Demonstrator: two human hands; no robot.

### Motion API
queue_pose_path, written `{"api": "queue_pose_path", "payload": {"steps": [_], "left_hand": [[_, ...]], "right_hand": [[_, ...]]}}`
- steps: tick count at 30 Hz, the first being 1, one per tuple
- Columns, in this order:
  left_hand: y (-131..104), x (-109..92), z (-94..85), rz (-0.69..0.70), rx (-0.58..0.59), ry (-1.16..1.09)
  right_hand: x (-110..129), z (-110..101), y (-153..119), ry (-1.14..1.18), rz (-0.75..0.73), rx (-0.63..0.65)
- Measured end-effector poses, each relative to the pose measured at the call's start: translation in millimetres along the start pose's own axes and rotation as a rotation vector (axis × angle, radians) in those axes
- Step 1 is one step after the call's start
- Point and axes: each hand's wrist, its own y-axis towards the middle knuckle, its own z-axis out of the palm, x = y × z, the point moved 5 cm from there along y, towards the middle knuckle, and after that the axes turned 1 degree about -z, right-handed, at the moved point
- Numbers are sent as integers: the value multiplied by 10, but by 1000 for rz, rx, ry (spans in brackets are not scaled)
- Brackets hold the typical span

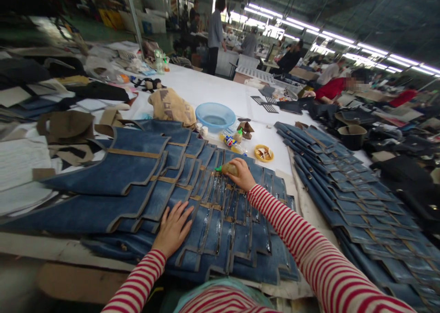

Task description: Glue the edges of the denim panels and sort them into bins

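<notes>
My right hand (242,174) is wrapped round a squeeze bottle (229,168) of yellowish-brown content, tipped on its side with its green nozzle pointing left. The nozzle is just over overlapping blue leather pieces (137,141) with tan-grey edges and brown strips. Shiny wet streaks (216,189), which look like glue, run along the edges of several pieces near the bottle. My left hand (175,228) lies flat on the pieces, fingers spread, holding nothing.
Beyond the pieces stand a blue basin (215,116), a brown patterned cloth (172,107), a second green-capped bottle (238,135) and a yellow dish (264,153) of scraps. More layered blue pieces (357,203) lie at right. Papers (24,171) cover the left. Several people work farther back.
</notes>
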Motion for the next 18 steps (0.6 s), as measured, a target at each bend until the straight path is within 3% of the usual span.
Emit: {"api": "queue_pose_path", "payload": {"steps": [8, 18], "left_hand": [[-6, 11, 7, 5, -1, 9], [0, 21, 4, 3, -16, 9]], "right_hand": [[-90, 12, 8, 17, 36, -3], [-396, 13, 353, 8, 96, -69]]}}
